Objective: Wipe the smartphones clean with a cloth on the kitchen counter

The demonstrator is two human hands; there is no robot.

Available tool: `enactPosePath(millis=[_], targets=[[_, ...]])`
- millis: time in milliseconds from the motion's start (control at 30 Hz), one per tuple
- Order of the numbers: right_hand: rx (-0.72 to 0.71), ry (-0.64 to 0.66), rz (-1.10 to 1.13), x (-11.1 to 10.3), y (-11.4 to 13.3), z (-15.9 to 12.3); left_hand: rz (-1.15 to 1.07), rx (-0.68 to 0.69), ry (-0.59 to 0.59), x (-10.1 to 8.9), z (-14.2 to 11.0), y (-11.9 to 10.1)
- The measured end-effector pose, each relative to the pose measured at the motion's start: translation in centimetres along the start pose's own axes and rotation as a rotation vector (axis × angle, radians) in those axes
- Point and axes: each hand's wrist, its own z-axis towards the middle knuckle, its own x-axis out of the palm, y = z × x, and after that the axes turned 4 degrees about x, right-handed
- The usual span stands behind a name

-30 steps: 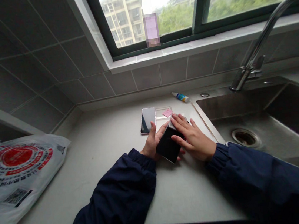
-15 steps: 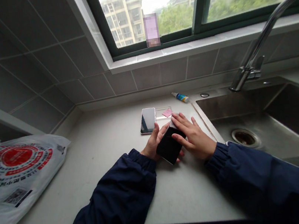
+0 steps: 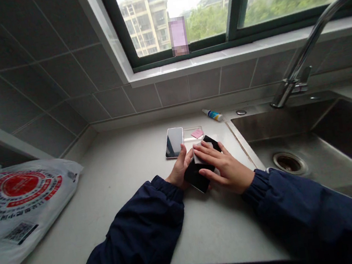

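My left hand (image 3: 181, 169) is closed around the edge of a black phone (image 3: 196, 179), which is tilted above the counter with its dark glossy face up. My right hand (image 3: 225, 164) lies over that face, its fingers pressing a small white wipe (image 3: 199, 158) against it. Part of the wipe is hidden under the fingers. Just beyond, a second phone (image 3: 174, 142) lies flat with a dark screen. Beside it are a clear phone case (image 3: 192, 129) and a small pink piece (image 3: 197, 133), whose kind I cannot tell.
At the right a steel sink (image 3: 326, 144) is set into the counter (image 3: 123, 157), with a curved faucet (image 3: 296, 52) behind it. A small glue-like tube (image 3: 213, 114) lies near the back wall. A white plastic bag (image 3: 24, 203) with red print rests at the left.
My right hand has slid the wipe from the phone's far end toward its middle, uncovering the black far corner. My left hand and the things on the counter stay put.
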Motion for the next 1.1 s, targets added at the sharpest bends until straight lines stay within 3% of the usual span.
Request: enactPosePath(millis=[300, 533, 867, 1100], targets=[[0.188, -0.153, -0.064, 0.0, -1.0, 0.4, 0.113, -0.105, 0.251, -1.2, 0.0, -0.3], [0.238, -0.18, 0.004, -0.1, -1.5, 0.4, 0.128, -0.058, 0.27, -1.5, 0.0, -0.3], [0.237, -0.368, 0.07, -0.2, -2.6, 0.8, 0.126, -0.044, 0.259, -1.0, -0.3, -0.8], [0.213, -0.35, 0.106, 0.1, -2.6, 0.6, 0.14, -0.119, 0.306, -1.2, -0.2, -0.6]])
